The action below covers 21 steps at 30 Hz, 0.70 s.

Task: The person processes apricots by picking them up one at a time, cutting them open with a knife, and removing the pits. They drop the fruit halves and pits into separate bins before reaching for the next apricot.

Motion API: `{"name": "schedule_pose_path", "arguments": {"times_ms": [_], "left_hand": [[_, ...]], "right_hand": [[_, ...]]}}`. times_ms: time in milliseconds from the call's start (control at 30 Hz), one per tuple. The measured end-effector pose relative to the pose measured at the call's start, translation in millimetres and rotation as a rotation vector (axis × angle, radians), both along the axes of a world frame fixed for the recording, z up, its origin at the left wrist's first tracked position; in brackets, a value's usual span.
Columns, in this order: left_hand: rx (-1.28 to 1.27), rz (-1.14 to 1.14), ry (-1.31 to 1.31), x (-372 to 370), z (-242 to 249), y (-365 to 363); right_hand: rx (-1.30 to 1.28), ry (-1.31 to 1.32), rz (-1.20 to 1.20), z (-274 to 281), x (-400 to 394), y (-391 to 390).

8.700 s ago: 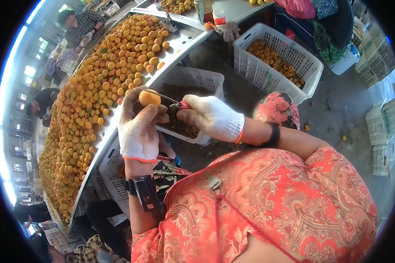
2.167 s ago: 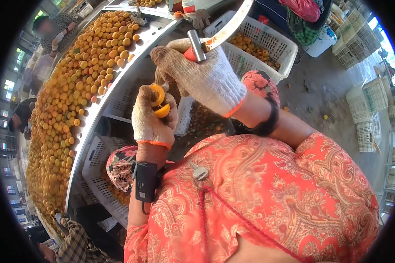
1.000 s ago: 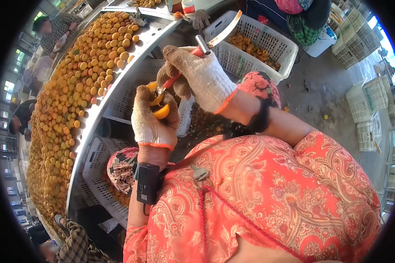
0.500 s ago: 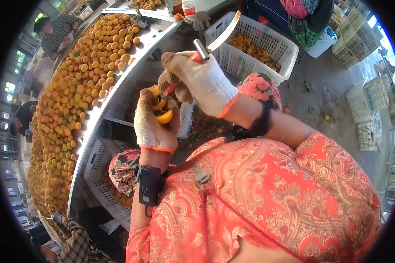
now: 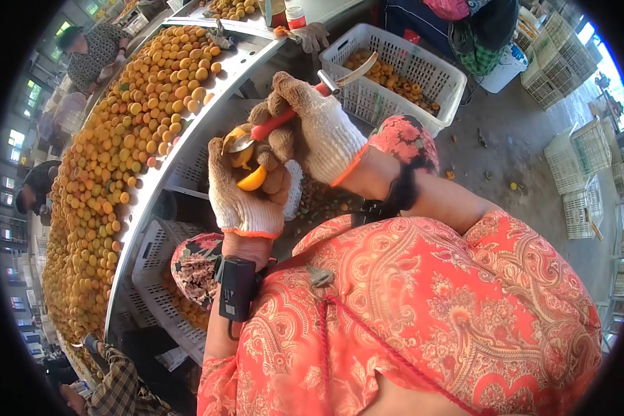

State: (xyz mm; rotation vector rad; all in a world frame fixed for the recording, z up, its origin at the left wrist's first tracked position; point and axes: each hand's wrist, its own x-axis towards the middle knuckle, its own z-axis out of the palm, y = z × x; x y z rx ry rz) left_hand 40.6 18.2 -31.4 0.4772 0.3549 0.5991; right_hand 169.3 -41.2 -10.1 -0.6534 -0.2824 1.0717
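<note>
My gloved right hand (image 5: 312, 125) is wrapped round the red handle (image 5: 274, 125) of a tool with a curved blade (image 5: 358, 71) at its far end. A small metal tip (image 5: 241, 143) at the near end touches the fruit in my other hand. My gloved left hand (image 5: 246, 184) holds cut orange fruit, with a bright piece (image 5: 253, 179) between the fingers. Left of both hands, whole orange fruits (image 5: 145, 104) cover the long metal table (image 5: 158, 182).
A white crate (image 5: 423, 73) with cut fruit stands ahead on the right. Another crate (image 5: 149, 270) is below the table. Co-workers (image 5: 93, 59) are along the far left side. Stacked crates (image 5: 579, 163) stand at the right. A red-lidded jar (image 5: 295, 17) is on the table.
My right hand has moved slightly left, and the tool has turned so its blade points lower. The metal tip now shows at the fruit. My left fingers have shifted around the pieces.
</note>
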Motion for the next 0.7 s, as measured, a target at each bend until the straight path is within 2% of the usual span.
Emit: {"name": "schedule_pose_path", "arguments": {"times_ms": [167, 200, 267, 333, 400, 433, 467, 500, 533, 567, 700], "left_hand": [[0.025, -0.003, -0.034, -10, 3, 7], [0.02, 0.015, -0.041, -11, 3, 9], [0.031, 0.045, -0.048, -16, 10, 11], [0.144, 0.2, 0.141, -18, 31, 2], [-0.032, 0.237, 0.135, -19, 72, -7], [0.371, 0.057, 0.021, -31, 76, -8], [0.458, 0.083, -0.004, -35, 93, -19], [0.576, 0.109, -0.168, -35, 103, -26], [0.805, -0.003, -0.261, -40, 120, -27], [0.965, -0.233, -0.204, -52, 144, -24], [1.225, -0.118, -0.272, -84, 128, -42]], "right_hand": [[0.151, 0.037, 0.029, 0, 3, 2], [0.146, -0.131, 0.07, 4, 10, -4], [0.185, -0.249, 0.014, 8, 19, -7], [0.173, -0.316, -0.016, 11, 26, -11], [0.158, -0.275, -0.095, 10, 28, -9], [0.135, -0.268, -0.104, 6, 30, -7], [0.11, -0.26, -0.111, 2, 32, -5], [0.089, -0.243, -0.122, -1, 31, -3], [0.071, -0.238, -0.1, -2, 32, -3], [0.073, -0.247, -0.078, -4, 33, -2], [0.06, -0.295, -0.068, -6, 31, 2]]}}
